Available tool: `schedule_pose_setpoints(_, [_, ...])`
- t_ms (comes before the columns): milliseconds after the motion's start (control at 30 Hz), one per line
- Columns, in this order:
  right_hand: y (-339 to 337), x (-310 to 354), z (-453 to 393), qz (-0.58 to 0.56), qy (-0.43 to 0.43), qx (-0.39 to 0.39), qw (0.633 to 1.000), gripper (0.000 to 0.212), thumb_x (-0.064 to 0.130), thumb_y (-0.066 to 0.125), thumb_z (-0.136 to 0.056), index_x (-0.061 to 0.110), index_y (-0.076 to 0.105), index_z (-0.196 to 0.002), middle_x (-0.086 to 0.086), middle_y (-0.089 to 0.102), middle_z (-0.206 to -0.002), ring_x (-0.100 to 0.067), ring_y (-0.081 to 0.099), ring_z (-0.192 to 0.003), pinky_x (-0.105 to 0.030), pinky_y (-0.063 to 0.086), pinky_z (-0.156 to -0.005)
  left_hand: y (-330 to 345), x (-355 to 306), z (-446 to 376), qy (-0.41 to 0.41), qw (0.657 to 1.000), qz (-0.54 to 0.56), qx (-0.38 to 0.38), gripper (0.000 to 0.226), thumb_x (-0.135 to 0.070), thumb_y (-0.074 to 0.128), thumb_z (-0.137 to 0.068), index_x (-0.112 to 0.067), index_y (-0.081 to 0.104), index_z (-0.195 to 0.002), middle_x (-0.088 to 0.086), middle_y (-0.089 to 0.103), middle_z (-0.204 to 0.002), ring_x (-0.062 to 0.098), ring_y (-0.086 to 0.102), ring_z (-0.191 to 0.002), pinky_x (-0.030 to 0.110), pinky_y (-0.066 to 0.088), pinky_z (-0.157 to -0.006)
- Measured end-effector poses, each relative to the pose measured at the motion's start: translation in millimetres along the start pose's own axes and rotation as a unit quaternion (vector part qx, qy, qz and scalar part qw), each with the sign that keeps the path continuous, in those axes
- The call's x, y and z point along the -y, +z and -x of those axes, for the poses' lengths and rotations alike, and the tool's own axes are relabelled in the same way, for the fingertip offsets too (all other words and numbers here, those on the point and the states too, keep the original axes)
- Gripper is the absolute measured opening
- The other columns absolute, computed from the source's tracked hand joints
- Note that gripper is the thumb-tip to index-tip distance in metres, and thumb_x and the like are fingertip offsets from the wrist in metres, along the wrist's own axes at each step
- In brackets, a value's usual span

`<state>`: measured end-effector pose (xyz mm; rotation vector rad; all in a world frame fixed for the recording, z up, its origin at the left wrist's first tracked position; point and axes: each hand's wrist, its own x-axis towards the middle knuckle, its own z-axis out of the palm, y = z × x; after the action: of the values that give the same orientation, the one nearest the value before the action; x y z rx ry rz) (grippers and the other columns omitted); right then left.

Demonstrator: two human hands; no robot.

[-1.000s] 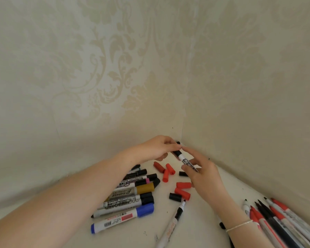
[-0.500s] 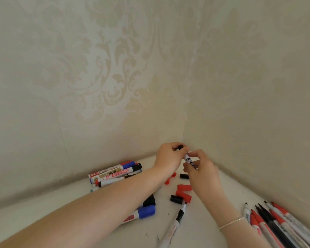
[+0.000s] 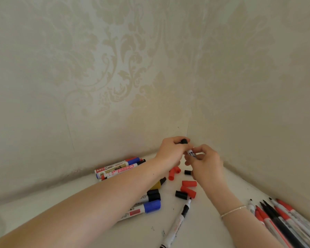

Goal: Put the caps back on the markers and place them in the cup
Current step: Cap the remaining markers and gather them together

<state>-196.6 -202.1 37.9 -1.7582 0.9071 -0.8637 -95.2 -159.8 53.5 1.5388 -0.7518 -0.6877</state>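
The person's left hand (image 3: 172,152) is curled and pinches a black cap (image 3: 184,141) at its fingertips, right at the top end of a white marker (image 3: 191,153). The right hand (image 3: 205,161) is curled too and grips the body of that marker, up in the corner where the two walls meet. I cannot tell if the cap is pushed all the way on. On the white table (image 3: 200,228) under the hands lie four loose red caps (image 3: 189,183) and two loose black caps (image 3: 181,194). One open marker with a black tip (image 3: 177,224) lies just below them, pointing at them. By the left arm I see a blue-capped marker (image 3: 145,208) and some black-capped ones, partly hidden. A small bunch of markers (image 3: 118,168) lies by the left wall. More open red and black markers (image 3: 283,222) lie side by side on the right. No cup shows here.
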Motion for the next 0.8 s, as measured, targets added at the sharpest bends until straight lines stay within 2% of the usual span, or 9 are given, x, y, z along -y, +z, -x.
schedule_pose_setpoints(67, [-0.1, -1.2, 1.3, -0.054, 0.038, 0.021, 0.998, 0.009, 0.011, 0.063, -0.091, 0.011, 0.055, -0.095, -0.009, 0.070, -0.076, -0.011, 0.043, -0.032, -0.020, 0.033, -0.036, -3.8, -1.6, -0.1, 0.013, 0.998, -0.059, 0.018, 0.030, -0.018, 0.062, -0.091, -0.016, 0.066, -0.121, 0.005, 0.067, -0.091, 0.007, 0.064, -0.066, 0.020, 0.048, -0.059])
schedule_pose_setpoints(133, [-2.3, -0.4, -0.1, -0.075, 0.060, 0.064, 0.993, 0.015, 0.005, 0.058, -0.091, 0.010, 0.050, -0.103, -0.011, 0.070, -0.078, -0.015, 0.045, -0.033, -0.021, 0.033, -0.035, -5.5, -4.2, -0.7, 0.016, 0.994, -0.095, 0.051, 0.034, -0.018, 0.059, -0.093, -0.017, 0.062, -0.126, 0.007, 0.068, -0.111, 0.017, 0.065, -0.097, 0.021, 0.048, -0.071])
schedule_pose_setpoints(233, [-9.1, 2.3, -8.9, -0.083, 0.063, 0.118, 0.988, 0.048, -0.007, 0.049, -0.086, 0.024, 0.043, -0.122, -0.014, 0.069, -0.082, -0.017, 0.050, -0.039, -0.023, 0.036, -0.037, -3.5, -10.5, -2.3, 0.012, 0.984, -0.146, 0.098, 0.040, -0.020, 0.056, -0.093, -0.022, 0.056, -0.133, 0.002, 0.065, -0.098, 0.011, 0.054, -0.065, 0.021, 0.041, -0.057])
schedule_pose_setpoints(333, [-18.9, -1.4, -19.0, -0.081, 0.052, 0.159, 0.982, 0.066, -0.009, 0.046, -0.085, 0.040, 0.040, -0.129, -0.014, 0.067, -0.083, -0.017, 0.050, -0.050, -0.027, 0.037, -0.043, -7.4, -9.8, -12.0, -0.015, 0.972, -0.207, 0.113, 0.058, -0.030, 0.061, -0.089, -0.020, 0.042, -0.143, 0.003, 0.057, -0.084, 0.012, 0.044, -0.061, 0.024, 0.041, -0.057])
schedule_pose_setpoints(400, [-24.0, -5.1, -23.7, -0.111, 0.067, 0.177, 0.976, 0.064, -0.011, 0.041, -0.082, 0.033, 0.048, -0.128, -0.011, 0.061, -0.076, -0.015, 0.045, -0.050, -0.027, 0.034, -0.043, -12.5, -7.5, -14.9, -0.035, 0.973, -0.185, 0.135, 0.056, -0.033, 0.063, -0.088, -0.016, 0.043, -0.138, 0.003, 0.053, -0.075, 0.011, 0.037, -0.055, 0.023, 0.035, -0.050])
schedule_pose_setpoints(467, [-28.0, -7.4, -29.4, -0.179, 0.103, 0.178, 0.962, 0.057, -0.006, 0.038, -0.081, 0.023, 0.051, -0.128, -0.008, 0.053, -0.067, -0.014, 0.038, -0.047, -0.024, 0.029, -0.038, -16.7, -5.8, -15.2, -0.040, 0.977, -0.154, 0.141, 0.042, -0.028, 0.060, -0.091, -0.014, 0.050, -0.130, 0.001, 0.070, -0.087, 0.008, 0.032, -0.049, 0.019, 0.032, -0.044])
schedule_pose_setpoints(567, [-32.5, -2.9, -35.8, -0.246, 0.161, 0.177, 0.939, 0.024, 0.026, 0.047, -0.090, 0.007, 0.056, -0.100, -0.002, 0.037, -0.055, -0.013, 0.027, -0.042, -0.021, 0.023, -0.036, -20.2, -3.5, -14.0, -0.041, 0.969, -0.210, 0.120, 0.034, -0.019, 0.056, -0.094, -0.012, 0.057, -0.127, -0.001, 0.065, -0.107, 0.005, 0.038, -0.049, 0.017, 0.037, -0.046])
schedule_pose_setpoints(667, [-31.6, 0.1, -41.5, -0.255, 0.215, 0.154, 0.930, 0.057, 0.067, 0.053, -0.080, 0.016, 0.038, -0.056, 0.001, 0.024, -0.050, -0.014, 0.021, -0.041, -0.022, 0.019, -0.038, -20.1, 0.6, -11.0, -0.041, 0.959, -0.249, 0.132, 0.029, -0.017, 0.054, -0.095, -0.013, 0.061, -0.123, -0.004, 0.069, -0.105, 0.001, 0.051, -0.052, 0.019, 0.041, -0.053])
schedule_pose_setpoints(800, [-24.6, -3.1, -44.2, -0.271, 0.230, 0.155, 0.922, 0.055, 0.058, 0.048, -0.082, 0.019, 0.024, -0.052, 0.003, 0.018, -0.044, -0.013, 0.015, -0.036, -0.020, 0.015, -0.039, -22.7, 6.3, -8.8, -0.041, 0.954, -0.261, 0.144, 0.025, -0.019, 0.049, -0.097, -0.012, 0.062, -0.118, 0.002, 0.073, -0.107, -0.004, 0.052, -0.043, 0.019, 0.036, -0.051])
